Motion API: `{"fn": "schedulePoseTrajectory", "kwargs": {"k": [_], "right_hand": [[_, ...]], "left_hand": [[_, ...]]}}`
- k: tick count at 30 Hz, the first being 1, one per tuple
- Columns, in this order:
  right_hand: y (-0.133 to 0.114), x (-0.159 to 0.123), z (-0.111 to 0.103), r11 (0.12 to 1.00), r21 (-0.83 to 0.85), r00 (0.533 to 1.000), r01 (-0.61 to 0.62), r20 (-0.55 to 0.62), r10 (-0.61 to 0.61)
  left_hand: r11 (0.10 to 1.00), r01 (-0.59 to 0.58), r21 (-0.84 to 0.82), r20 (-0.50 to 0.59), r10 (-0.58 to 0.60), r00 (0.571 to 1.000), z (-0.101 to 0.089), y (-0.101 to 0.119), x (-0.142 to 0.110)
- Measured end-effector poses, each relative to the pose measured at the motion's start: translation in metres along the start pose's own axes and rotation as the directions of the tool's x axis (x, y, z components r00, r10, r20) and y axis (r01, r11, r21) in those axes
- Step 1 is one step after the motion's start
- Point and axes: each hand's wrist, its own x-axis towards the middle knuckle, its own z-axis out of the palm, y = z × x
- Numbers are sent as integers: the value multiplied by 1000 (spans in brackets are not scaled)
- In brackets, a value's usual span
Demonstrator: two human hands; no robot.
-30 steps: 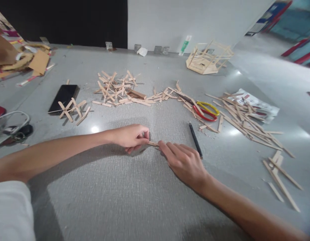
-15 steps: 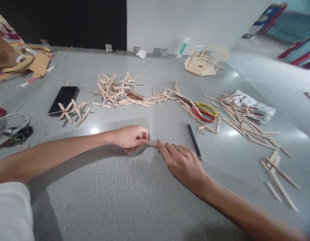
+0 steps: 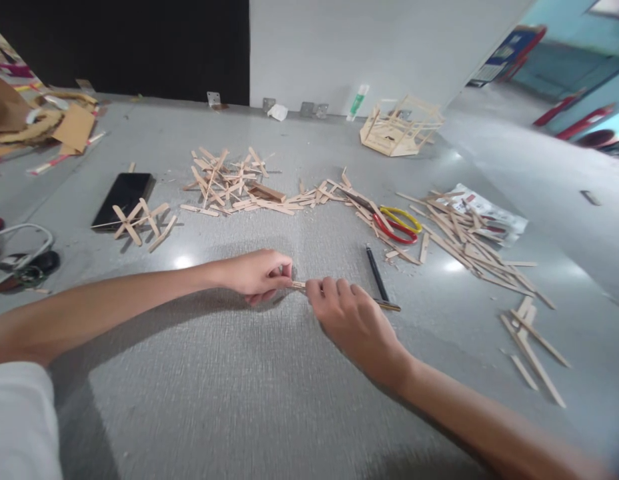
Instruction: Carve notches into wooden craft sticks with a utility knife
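My left hand [image 3: 259,275] rests on the grey surface, its fingers pinched on one end of a flat wooden craft stick [image 3: 298,285]. My right hand [image 3: 350,320] lies over the stick's other end, fingers curled down on it, so most of the stick is hidden. A black pen [image 3: 376,272] lies just right of my right hand, with a short dark stick [image 3: 388,305] crossing its near end.
A heap of craft sticks [image 3: 234,183] lies beyond my hands, more [image 3: 464,237] at right by a plastic packet [image 3: 484,210]. Red and yellow scissors [image 3: 397,223], a black phone [image 3: 123,192], crossed stick pieces [image 3: 139,220], a stick-built frame [image 3: 397,127] and cardboard scraps [image 3: 44,123] surround them.
My right hand has slid a little left along the stick and curled tighter over it. The view has drifted slightly; my left hand keeps its pinch.
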Motion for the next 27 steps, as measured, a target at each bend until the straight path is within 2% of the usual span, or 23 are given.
{"fn": "schedulePoseTrajectory", "kwargs": {"k": [5,12,19,24,27], "right_hand": [[-9,2,1,995,-65,997,-76,3,76],[-16,3,7,981,10,981,-196,13,196],[-6,2,11,995,10,995,-99,17,99],[4,-5,19,982,179,997,-54,-39,62],[9,-6,28,942,331,998,-59,-14,67]], "left_hand": [[1000,9,-7,-10,-9,1000,1,-1,1],[999,38,-30,-4,-38,999,0,-3,4],[999,37,-5,-16,-37,999,0,0,1],[999,45,12,-11,-45,999,0,3,-2],[998,64,27,-24,-63,998,2,4,-3]]}}
